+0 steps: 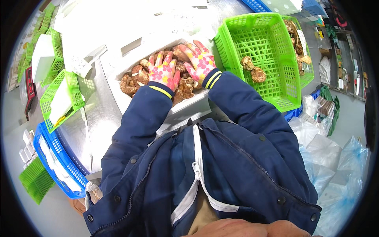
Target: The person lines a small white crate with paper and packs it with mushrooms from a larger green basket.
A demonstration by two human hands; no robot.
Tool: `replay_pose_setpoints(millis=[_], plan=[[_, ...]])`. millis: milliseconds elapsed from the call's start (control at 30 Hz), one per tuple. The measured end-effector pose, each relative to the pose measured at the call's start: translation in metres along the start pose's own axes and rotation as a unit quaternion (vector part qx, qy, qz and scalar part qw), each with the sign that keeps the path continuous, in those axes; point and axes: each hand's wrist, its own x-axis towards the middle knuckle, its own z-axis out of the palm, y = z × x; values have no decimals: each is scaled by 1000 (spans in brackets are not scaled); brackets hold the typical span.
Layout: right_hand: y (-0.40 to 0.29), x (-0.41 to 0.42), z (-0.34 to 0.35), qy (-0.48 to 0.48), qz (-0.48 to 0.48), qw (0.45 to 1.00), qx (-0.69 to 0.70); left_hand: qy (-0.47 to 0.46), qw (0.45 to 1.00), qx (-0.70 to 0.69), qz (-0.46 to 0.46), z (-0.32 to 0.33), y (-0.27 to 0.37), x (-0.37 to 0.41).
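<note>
A white foam box in front of me is filled with brown, matsutake-like mushrooms. My left hand, in a pink and yellow flower-print glove, lies palm down on the mushrooms near the middle of the box. In a matching glove, my right hand reaches over the box's far right part, its fingertips against a large mushroom. Both hands have their fingers spread, and I see no firm grip. Right of the box, a green plastic basket holds two mushrooms at its near end.
Another green basket with mushrooms stands behind the first. At left, green baskets and a blue crate line the steel table. A digital scale stands beyond. Clear plastic bags lie at lower right.
</note>
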Motion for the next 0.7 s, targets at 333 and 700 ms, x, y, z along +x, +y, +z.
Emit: replay_pose_setpoints(millis=[333,700], plan=[[6,16,1,-12,-14,997,-74,21,998,31,-52,-27,-11,-30],[25,-57,-153,167,-12,985,-48,-38,996,33,-78,-40,-9,-66]])
